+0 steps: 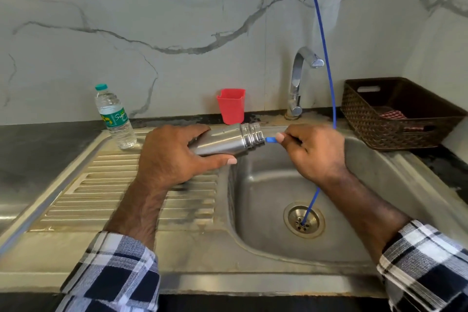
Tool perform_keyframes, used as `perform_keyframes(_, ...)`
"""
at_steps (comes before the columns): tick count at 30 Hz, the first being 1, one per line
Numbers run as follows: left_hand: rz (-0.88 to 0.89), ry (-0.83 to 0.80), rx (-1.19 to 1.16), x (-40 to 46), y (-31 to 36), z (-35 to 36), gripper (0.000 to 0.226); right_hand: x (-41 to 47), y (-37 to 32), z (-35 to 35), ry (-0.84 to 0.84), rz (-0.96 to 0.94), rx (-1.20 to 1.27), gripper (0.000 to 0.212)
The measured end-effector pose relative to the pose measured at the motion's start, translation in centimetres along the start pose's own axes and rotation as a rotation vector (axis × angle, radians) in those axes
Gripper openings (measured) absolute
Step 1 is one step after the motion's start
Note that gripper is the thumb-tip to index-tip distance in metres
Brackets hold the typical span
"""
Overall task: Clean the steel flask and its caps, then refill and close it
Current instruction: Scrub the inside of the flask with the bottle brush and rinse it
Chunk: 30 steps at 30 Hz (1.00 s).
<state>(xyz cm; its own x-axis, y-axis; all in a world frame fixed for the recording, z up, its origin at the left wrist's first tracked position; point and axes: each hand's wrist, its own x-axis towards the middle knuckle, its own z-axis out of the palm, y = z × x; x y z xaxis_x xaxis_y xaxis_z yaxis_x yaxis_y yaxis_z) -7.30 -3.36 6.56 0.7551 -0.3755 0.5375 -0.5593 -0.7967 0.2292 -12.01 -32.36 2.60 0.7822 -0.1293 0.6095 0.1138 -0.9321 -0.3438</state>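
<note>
The steel sink point(266, 185) fills the table's middle. At 3 o'clock stands a brown basket point(395, 114); at 12 the tap point(301, 78) and a red cup point(231, 106); at 10 a plastic water bottle point(115, 119). Over the basin, the left hand point(177, 154) grips the uncapped flask point(228, 139), lying sideways, mouth toward 3 o'clock. The right hand point(314, 149) pinches a thin blue hose point(326, 63), its tip just beside the mouth.

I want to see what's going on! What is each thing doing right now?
steel flask: cap off, tipped sideways over the sink
left hand: grips the flask
right hand: pinches the blue tube
blue tube: tip at the flask's mouth
plastic bottle: capped, upright
tap: not running
</note>
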Motion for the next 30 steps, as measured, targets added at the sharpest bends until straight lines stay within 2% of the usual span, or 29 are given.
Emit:
perform_keyframes(2,0.050,-0.011,0.156,0.1,-0.2,-0.1,0.095,0.4,-0.7,-0.1,-0.489,0.517,0.393,0.036)
perform_keyframes(3,0.078,-0.022,0.213,0.1,-0.3,0.1,0.100,0.3,-0.9,-0.1,-0.682,0.711,0.569,0.035)
perform_keyframes(4,0.096,-0.030,0.245,0.1,-0.4,0.3,0.102,-0.1,-0.9,0.0,-0.769,0.772,0.643,0.036)
perform_keyframes(5,0.100,-0.034,0.257,0.1,-0.4,0.5,0.102,-0.4,-0.9,0.0,-0.772,0.744,0.624,0.041)
perform_keyframes(6,0.090,-0.040,0.249,0.2,-0.3,0.7,0.101,-0.7,-0.8,0.2,-0.687,0.628,0.503,0.045)
perform_keyframes(7,0.069,-0.043,0.215,0.2,-0.2,0.9,0.099,-1.0,-0.7,0.1,-0.528,0.470,0.289,0.047)
perform_keyframes(9,0.002,-0.034,0.099,0.2,-0.2,1.0,0.094,-0.7,-0.8,-0.6,-0.131,0.113,-0.106,0.044)
perform_keyframes(10,-0.038,-0.024,0.041,0.2,-0.4,1.0,0.091,-0.3,-0.6,-0.8,0.036,-0.021,-0.163,0.040)
perform_keyframes(12,-0.102,-0.003,-0.045,0.1,-0.8,0.9,0.086,0.0,0.0,-0.9,0.187,-0.170,-0.139,0.030)
perform_keyframes(14,-0.119,0.003,-0.081,-0.1,-0.9,1.0,0.082,-0.3,0.1,-0.4,0.232,-0.210,-0.163,0.025)
perform_keyframes(16,-0.095,0.006,-0.043,-0.1,-0.6,1.1,0.084,-0.4,-0.3,-0.6,0.162,-0.128,-0.151,0.027)
perform_keyframes(17,-0.075,0.007,0.003,0.0,-0.4,1.1,0.087,-0.2,-0.3,-0.8,0.032,-0.015,-0.104,0.031)
perform_keyframes(19,-0.042,0.005,0.076,0.0,0.0,1.2,0.093,0.2,0.1,-1.0,-0.348,0.318,0.204,0.042)
perform_keyframes(20,-0.026,0.004,0.096,0.0,0.1,1.2,0.095,0.2,0.2,-0.9,-0.486,0.453,0.320,0.049)
perform_keyframes(21,-0.003,0.005,0.111,0.0,0.3,1.3,0.095,0.1,0.2,-0.7,-0.543,0.500,0.322,0.055)
perform_keyframes(22,0.021,0.006,0.118,0.1,0.6,1.5,0.094,0.0,0.3,-0.6,-0.512,0.454,0.224,0.058)
perform_keyframes(24,0.038,0.011,0.073,0.2,1.3,1.9,0.093,-0.2,0.5,-0.8,-0.190,0.196,0.001,0.056)
perform_keyframes(26,0.003,0.029,-0.007,0.3,1.4,2.1,0.091,0.0,0.6,-1.5,0.146,-0.085,-0.056,0.043)
perform_keyframes(27,-0.017,0.043,-0.044,0.3,1.3,2.1,0.090,0.3,1.0,-1.7,0.235,-0.177,-0.075,0.034)
perform_keyframes(30,-0.023,0.076,-0.078,0.0,1.0,2.0,0.087,0.4,1.8,-1.0,0.251,-0.283,-0.104,0.024)
